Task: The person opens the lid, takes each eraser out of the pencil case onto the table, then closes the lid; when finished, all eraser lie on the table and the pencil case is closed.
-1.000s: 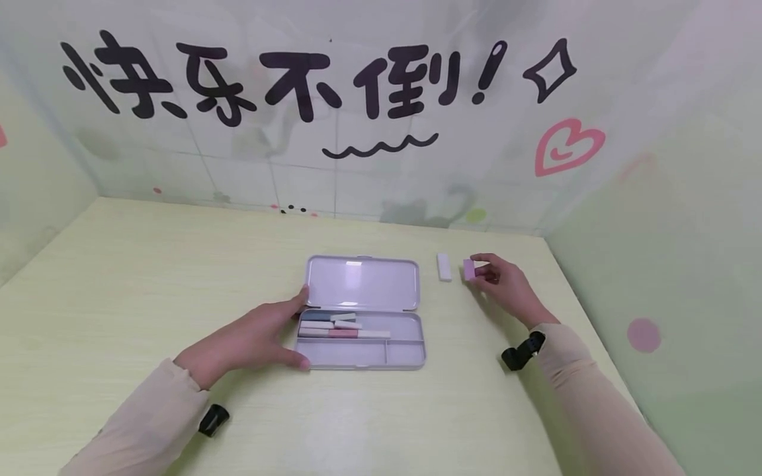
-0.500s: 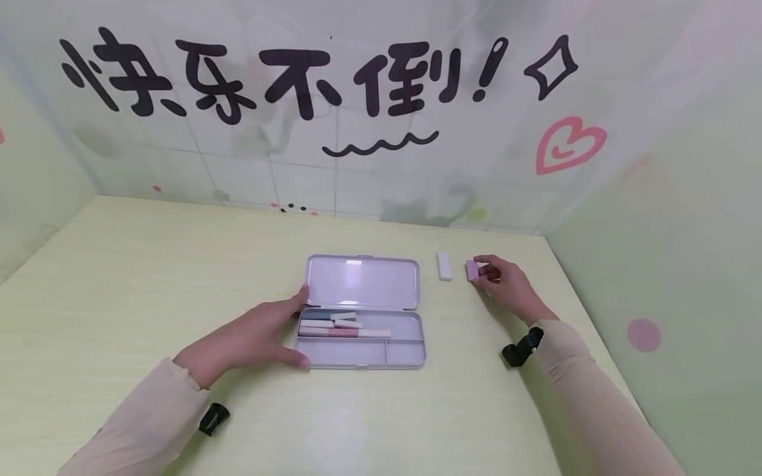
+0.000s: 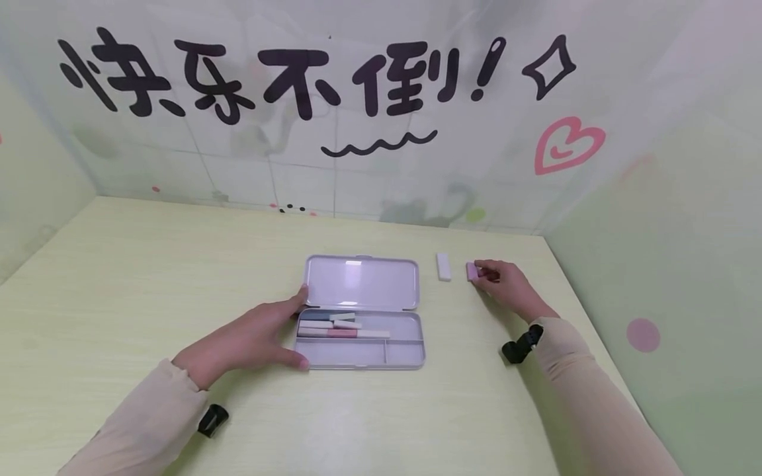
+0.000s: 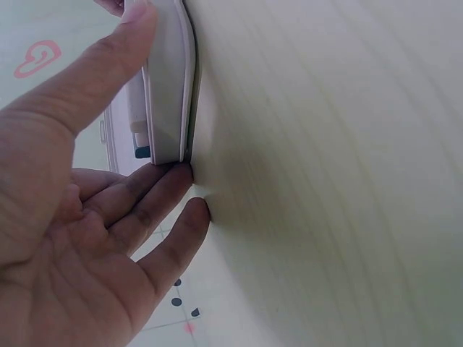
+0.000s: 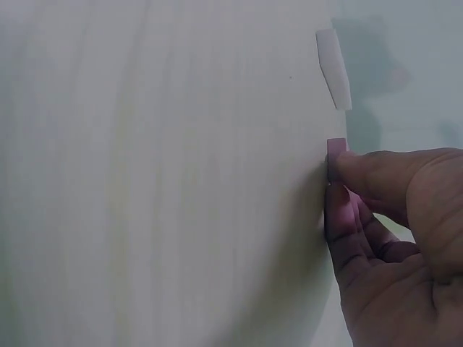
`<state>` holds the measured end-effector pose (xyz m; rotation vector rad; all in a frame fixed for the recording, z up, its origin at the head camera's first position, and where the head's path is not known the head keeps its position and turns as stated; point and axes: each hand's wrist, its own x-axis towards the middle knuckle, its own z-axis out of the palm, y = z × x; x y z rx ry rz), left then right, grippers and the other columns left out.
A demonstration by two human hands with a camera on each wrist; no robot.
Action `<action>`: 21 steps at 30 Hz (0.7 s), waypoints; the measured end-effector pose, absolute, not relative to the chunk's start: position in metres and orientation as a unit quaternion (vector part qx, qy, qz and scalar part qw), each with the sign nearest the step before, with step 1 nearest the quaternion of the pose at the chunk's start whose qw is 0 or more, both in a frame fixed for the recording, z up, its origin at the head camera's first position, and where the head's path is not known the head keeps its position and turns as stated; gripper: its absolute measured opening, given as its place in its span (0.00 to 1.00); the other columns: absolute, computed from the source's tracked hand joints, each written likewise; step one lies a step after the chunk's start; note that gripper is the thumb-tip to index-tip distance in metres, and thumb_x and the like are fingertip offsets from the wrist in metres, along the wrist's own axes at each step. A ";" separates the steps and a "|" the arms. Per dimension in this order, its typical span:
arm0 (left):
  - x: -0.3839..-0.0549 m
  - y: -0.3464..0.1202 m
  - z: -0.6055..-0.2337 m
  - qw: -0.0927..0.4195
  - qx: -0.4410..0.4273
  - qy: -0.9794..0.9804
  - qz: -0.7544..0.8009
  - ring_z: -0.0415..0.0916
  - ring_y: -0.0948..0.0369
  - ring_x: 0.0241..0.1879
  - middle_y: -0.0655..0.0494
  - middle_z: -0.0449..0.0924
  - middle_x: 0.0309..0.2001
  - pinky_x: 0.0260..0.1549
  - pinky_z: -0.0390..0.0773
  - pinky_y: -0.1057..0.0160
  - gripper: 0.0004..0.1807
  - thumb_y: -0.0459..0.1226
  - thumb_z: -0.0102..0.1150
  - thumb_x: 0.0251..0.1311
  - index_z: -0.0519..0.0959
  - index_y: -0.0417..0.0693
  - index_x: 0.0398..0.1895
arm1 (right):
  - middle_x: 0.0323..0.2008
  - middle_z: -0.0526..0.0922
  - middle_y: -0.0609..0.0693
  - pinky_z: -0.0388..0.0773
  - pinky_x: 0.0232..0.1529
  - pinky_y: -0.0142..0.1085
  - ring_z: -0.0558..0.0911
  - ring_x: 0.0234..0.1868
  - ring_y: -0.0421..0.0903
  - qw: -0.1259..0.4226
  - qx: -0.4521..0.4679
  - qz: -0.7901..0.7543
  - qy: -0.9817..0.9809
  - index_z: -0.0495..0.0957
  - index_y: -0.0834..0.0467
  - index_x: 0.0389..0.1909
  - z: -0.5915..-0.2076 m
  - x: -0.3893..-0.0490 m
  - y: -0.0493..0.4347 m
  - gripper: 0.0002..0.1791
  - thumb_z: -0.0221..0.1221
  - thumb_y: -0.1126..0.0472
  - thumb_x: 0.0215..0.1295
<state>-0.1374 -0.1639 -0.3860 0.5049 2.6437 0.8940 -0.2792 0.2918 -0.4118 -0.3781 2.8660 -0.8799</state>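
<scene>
Lying on the table (image 3: 149, 277) with lid (image 3: 387, 284) laid back toward the wall (image 3: 226, 165): a shallow lilac case (image 3: 339, 354), open this wide presumably to allow unhindered reach inside. Noted at its left end: left hand (image 3: 253, 337), fingers extended rather than curled, touching the far corner by the hinge, thumb at the near corner. Judged a steadying touch, probably to stop the case sliding, with no closed hold.

Lying lengthwise at the left of the long rear compartment (image 3: 407, 326): white-and-pink pen (image 3: 343, 334), dark blue-grey pen (image 3: 314, 316) and several white pieces (image 3: 317, 324), likely aligned so because of the narrow trough. Not established: exact count, owing to overlap.

Found right of the case, well apart from it: pink block (image 3: 471, 272), pinched between thumb and fingertips of right hand (image 3: 506, 284). Gripped at one end only, apparently as suits so small an object, with the other end exposed. Regarding contact between block and table: cannot tell for certain. Lying just left of it, apart and untouched: white block (image 3: 443, 267), spaced conveniently for separate grasping.
</scene>
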 end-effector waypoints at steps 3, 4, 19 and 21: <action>-0.137 -0.163 -0.385 0.151 0.177 0.922 0.311 0.59 0.39 0.80 0.37 0.63 0.79 0.77 0.63 0.36 0.69 0.51 0.83 0.49 0.47 0.34 0.84 | 0.59 0.81 0.71 0.82 0.59 0.51 0.82 0.59 0.65 0.058 -0.123 -0.292 0.947 0.70 0.71 0.71 -0.412 -0.278 0.292 0.26 0.58 0.65 0.76; -0.137 -0.163 -0.384 0.150 0.178 0.922 0.311 0.59 0.39 0.80 0.37 0.63 0.79 0.77 0.63 0.37 0.69 0.51 0.83 0.49 0.47 0.33 0.83 | 0.59 0.81 0.71 0.82 0.59 0.50 0.82 0.59 0.64 0.058 -0.121 -0.294 0.946 0.70 0.71 0.71 -0.411 -0.277 0.292 0.27 0.58 0.65 0.76; -0.137 -0.164 -0.385 0.149 0.182 0.921 0.310 0.59 0.39 0.80 0.37 0.63 0.79 0.77 0.63 0.36 0.69 0.51 0.82 0.50 0.46 0.33 0.83 | 0.61 0.77 0.74 0.84 0.57 0.55 0.80 0.61 0.69 0.062 -0.078 -0.283 0.954 0.61 0.73 0.74 -0.388 -0.259 0.286 0.33 0.55 0.57 0.79; -0.137 -0.164 -0.384 0.151 0.182 0.921 0.309 0.59 0.39 0.80 0.37 0.63 0.79 0.77 0.63 0.36 0.69 0.51 0.82 0.50 0.46 0.33 0.83 | 0.59 0.78 0.72 0.83 0.56 0.56 0.82 0.58 0.67 0.037 -0.094 -0.285 0.953 0.65 0.72 0.72 -0.388 -0.255 0.281 0.29 0.56 0.58 0.79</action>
